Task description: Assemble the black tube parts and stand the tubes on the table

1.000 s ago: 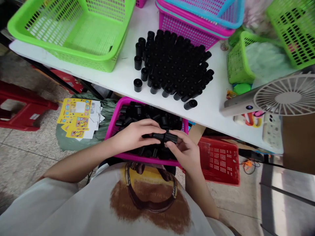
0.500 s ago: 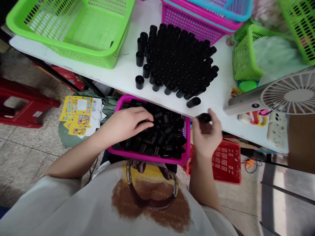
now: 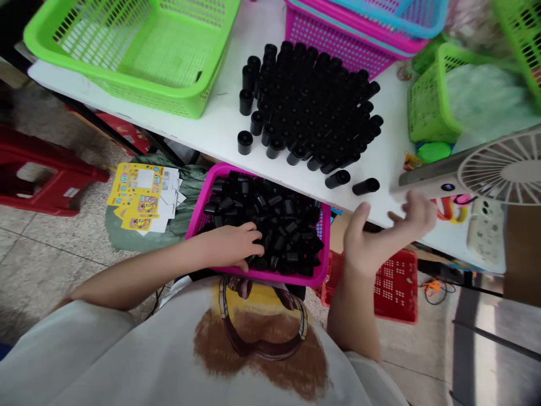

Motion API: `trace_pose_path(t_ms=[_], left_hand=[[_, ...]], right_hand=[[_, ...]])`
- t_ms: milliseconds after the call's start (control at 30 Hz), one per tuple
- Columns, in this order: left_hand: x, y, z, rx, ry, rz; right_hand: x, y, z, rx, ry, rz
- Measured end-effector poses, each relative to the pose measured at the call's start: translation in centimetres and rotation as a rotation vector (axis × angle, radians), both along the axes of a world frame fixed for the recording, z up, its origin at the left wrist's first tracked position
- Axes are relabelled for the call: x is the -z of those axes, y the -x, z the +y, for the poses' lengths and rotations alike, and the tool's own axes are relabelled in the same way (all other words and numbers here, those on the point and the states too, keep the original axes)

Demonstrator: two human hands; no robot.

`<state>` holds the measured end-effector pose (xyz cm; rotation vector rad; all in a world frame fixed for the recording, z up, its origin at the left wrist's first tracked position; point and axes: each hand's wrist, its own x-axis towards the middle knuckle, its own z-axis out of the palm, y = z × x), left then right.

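Observation:
My right hand (image 3: 382,237) is open with its fingers spread, beside the table's front edge. Just beyond it, a black plastic cylinder (image 3: 366,186) stands on the white table (image 3: 211,132), with another black cylinder (image 3: 337,179) to its left. Farther back, many more black cylinders (image 3: 304,107) are packed upright in a block. In the magenta basket (image 3: 257,277) at my lap lies a heap of loose black plastic pieces (image 3: 274,217). My left hand (image 3: 230,246) rests palm down on that heap, its fingers bent and apart, touching the pieces; nothing shows in its grasp.
A large green basket (image 3: 186,93) stands at the back left, and stacked magenta and blue baskets (image 3: 338,42) at the back. On the right are a handheld fan (image 3: 448,175) and a green basket with plastic bags (image 3: 426,107). A red stool (image 3: 51,175) stands left.
My right hand has set its black cylinder upright on the table, let go and moved right, fingers opening. My left hand has shifted down toward the basket's near side.

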<state>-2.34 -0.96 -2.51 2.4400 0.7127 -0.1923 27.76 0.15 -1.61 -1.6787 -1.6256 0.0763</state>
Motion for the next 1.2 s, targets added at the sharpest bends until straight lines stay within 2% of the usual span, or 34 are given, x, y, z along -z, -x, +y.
trace_pose_path(t_ms=[33,67,133,200,333,467,600,700,900,967,1067,1200], left_hand=[[0.1,0.1,0.2,0.013,0.026,-0.016],[0.3,0.3,0.3,0.017,0.046,-0.025],[0.6,0.4,0.4,0.015,0.073,-0.022],[0.8,0.4,0.3,0.020,0.084,-0.012],[0.4,0.3,0.3,0.000,0.099,-0.012],[0.2,0.8,-0.1,0.010,0.026,-0.037],[1.2,1.4,-0.9,0.023,-0.131,-0.116],[1.7,1.7,-1.3,-0.022,-0.142,-0.168],[2.1,1.5,-1.5,-0.099,-0.148,-0.177],[2.5,1.3,-1.4,-0.073,-0.143,-0.168],[2.8,1.0,-1.1,0.035,-0.103,-0.161],[1.9,0.7,-0.1,0.105,-0.011,-0.104]], right_hand=[[-0.2,1.2,-1.1,-0.079,-0.037,-0.017],[-0.2,2.5,-2.0,-0.243,0.014,-0.055],[0.3,4.9,-3.3,-0.580,0.238,-0.170],[1.1,6.9,-3.7,-0.793,0.490,-0.292],[2.3,8.5,-2.9,-0.875,0.739,-0.373],[2.4,8.2,-1.7,-0.973,0.819,-0.301],[2.5,8.1,-1.7,-0.939,0.816,-0.193],[2.7,7.8,-1.8,-0.879,0.772,-0.077],[2.5,5.6,-1.1,-0.829,0.564,0.198],[2.1,4.7,-1.1,-0.783,0.538,0.253],[1.6,3.5,-1.3,-0.643,0.468,0.356],[1.2,2.4,-2.1,-0.518,0.367,0.484]])
